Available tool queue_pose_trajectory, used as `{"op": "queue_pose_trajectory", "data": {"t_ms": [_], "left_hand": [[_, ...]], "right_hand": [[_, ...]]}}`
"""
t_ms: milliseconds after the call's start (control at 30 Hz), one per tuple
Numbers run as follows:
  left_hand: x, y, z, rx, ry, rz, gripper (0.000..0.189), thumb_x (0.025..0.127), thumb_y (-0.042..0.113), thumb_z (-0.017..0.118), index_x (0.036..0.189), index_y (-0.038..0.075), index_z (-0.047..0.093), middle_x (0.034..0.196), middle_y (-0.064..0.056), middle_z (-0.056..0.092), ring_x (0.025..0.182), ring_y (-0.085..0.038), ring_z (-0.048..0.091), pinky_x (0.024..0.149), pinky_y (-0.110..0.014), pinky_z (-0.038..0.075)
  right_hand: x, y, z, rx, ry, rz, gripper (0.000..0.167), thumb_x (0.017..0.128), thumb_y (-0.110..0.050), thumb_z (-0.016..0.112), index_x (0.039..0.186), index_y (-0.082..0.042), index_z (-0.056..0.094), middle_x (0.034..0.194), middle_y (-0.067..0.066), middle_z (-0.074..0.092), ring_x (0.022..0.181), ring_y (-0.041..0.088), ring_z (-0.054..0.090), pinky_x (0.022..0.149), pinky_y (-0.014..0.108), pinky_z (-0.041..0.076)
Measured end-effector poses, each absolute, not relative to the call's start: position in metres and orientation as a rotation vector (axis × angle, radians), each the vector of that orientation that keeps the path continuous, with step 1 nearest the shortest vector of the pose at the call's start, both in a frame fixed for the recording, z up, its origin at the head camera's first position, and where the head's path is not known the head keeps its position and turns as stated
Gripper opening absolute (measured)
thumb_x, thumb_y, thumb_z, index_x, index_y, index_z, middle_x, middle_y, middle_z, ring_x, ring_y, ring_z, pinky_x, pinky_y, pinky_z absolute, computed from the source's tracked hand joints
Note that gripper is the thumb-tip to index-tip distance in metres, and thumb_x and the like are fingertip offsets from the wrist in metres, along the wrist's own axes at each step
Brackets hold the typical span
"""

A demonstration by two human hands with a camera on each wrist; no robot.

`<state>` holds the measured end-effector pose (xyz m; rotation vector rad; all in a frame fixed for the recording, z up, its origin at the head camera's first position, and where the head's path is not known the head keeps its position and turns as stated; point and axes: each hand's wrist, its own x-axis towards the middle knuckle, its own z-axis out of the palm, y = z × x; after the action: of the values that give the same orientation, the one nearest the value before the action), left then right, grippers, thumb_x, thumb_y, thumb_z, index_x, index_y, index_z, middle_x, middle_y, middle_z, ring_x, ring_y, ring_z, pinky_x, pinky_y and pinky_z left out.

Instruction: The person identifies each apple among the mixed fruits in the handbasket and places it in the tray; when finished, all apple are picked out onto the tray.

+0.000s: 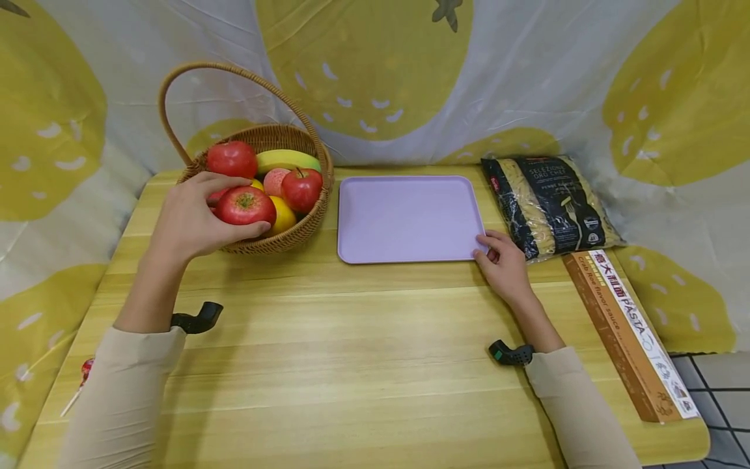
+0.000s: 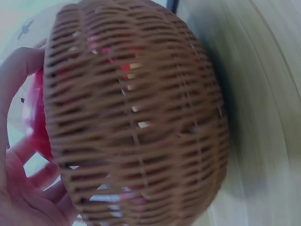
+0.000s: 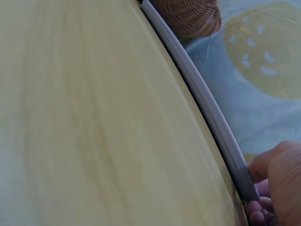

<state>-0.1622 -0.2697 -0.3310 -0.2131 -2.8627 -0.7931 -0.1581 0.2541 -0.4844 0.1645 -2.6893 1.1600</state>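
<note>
My left hand (image 1: 190, 212) grips a red apple (image 1: 246, 206) at the front left of a wicker basket (image 1: 293, 242), thumb along its near side. In the left wrist view, the basket's woven side (image 2: 141, 113) hides most of the fruit, and only an edge of the apple (image 2: 36, 113) shows beside the fingers. More apples, a banana (image 1: 287, 159), yellow fruit and a pinkish round fruit lie in the basket. My right hand (image 1: 504, 267) pinches the near right corner of a lilac tray (image 1: 410, 218), which lies flat with nothing on it. The tray's rim (image 3: 202, 99) crosses the right wrist view.
Right of the tray lies a bag of penne pasta (image 1: 551, 207). A long pasta box (image 1: 633, 335) lies along the table's right side. A wrapped lollipop (image 1: 86, 371) is near the left edge. A fruit-printed cloth (image 1: 363, 78) hangs behind the wooden table (image 1: 363, 365).
</note>
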Motion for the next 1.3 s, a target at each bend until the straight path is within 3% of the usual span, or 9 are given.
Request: {"op": "queue_pose_trajectory", "data": {"t_ms": [100, 233, 367, 467, 667, 933, 1300], "left_hand": [[-0.16, -0.263, -0.33, -0.179, -2.804, -0.869, 0.072, 0.069, 0.05, 0.092, 0.13, 0.019, 0.07, 0.132, -0.016, 0.065, 0.117, -0.039, 0.058, 0.097, -0.061, 0.044], [-0.155, -0.252, -0.329, -0.075, -2.707, -0.988, 0.071, 0.068, 0.047, 0.093, 0.128, 0.022, 0.066, 0.121, -0.006, 0.07, 0.098, -0.029, 0.068, 0.084, -0.03, 0.053], [-0.148, -0.236, -0.327, -0.078, -2.604, -1.123, 0.068, 0.068, 0.04, 0.095, 0.127, 0.025, 0.066, 0.12, 0.0, 0.069, 0.095, -0.015, 0.069, 0.08, -0.01, 0.05], [-0.144, -0.223, -0.326, -0.141, -2.558, -1.208, 0.067, 0.069, 0.035, 0.095, 0.13, 0.03, 0.066, 0.123, 0.004, 0.069, 0.096, -0.008, 0.066, 0.08, -0.011, 0.052], [-0.146, -0.194, -0.329, -0.307, -2.516, -1.302, 0.069, 0.07, 0.028, 0.095, 0.133, 0.035, 0.066, 0.125, 0.008, 0.069, 0.102, -0.01, 0.063, 0.075, -0.015, 0.055], [-0.16, -0.136, -0.345, -0.457, -2.505, -1.448, 0.072, 0.071, 0.042, 0.093, 0.135, 0.032, 0.062, 0.127, 0.01, 0.068, 0.112, -0.011, 0.063, 0.096, -0.038, 0.056], [-0.185, -0.072, -0.386, -0.176, -2.607, -1.505, 0.077, 0.078, 0.052, 0.084, 0.142, 0.025, 0.051, 0.133, 0.0, 0.064, 0.117, -0.018, 0.062, 0.096, -0.039, 0.058]], "right_hand": [[-0.159, 0.25, -0.484, 0.158, -2.692, 1.149, 0.035, 0.095, -0.008, 0.068, 0.127, 0.007, 0.069, 0.14, 0.027, 0.059, 0.08, 0.023, 0.056, 0.07, 0.018, 0.038], [-0.16, 0.246, -0.483, 0.137, -2.717, 1.132, 0.037, 0.095, -0.01, 0.068, 0.129, 0.007, 0.068, 0.142, 0.026, 0.059, 0.081, 0.026, 0.057, 0.072, 0.024, 0.039], [-0.161, 0.242, -0.479, 0.13, -2.735, 1.125, 0.038, 0.095, -0.011, 0.068, 0.129, 0.006, 0.068, 0.142, 0.026, 0.058, 0.082, 0.027, 0.057, 0.075, 0.03, 0.04], [-0.164, 0.24, -0.478, 0.13, -2.741, 1.125, 0.039, 0.095, -0.011, 0.068, 0.13, 0.006, 0.067, 0.143, 0.025, 0.058, 0.082, 0.026, 0.056, 0.075, 0.032, 0.041], [-0.165, 0.24, -0.481, 0.113, -2.744, 1.129, 0.04, 0.094, -0.01, 0.068, 0.131, 0.006, 0.067, 0.143, 0.024, 0.057, 0.081, 0.024, 0.055, 0.075, 0.029, 0.04], [-0.163, 0.244, -0.483, 0.102, -2.735, 1.125, 0.041, 0.092, -0.008, 0.064, 0.131, 0.005, 0.067, 0.142, 0.023, 0.058, 0.078, 0.019, 0.053, 0.072, 0.025, 0.039], [-0.163, 0.244, -0.482, 0.107, -2.714, 1.116, 0.039, 0.092, -0.008, 0.065, 0.129, 0.004, 0.069, 0.14, 0.022, 0.06, 0.078, 0.018, 0.052, 0.071, 0.022, 0.038]]}}
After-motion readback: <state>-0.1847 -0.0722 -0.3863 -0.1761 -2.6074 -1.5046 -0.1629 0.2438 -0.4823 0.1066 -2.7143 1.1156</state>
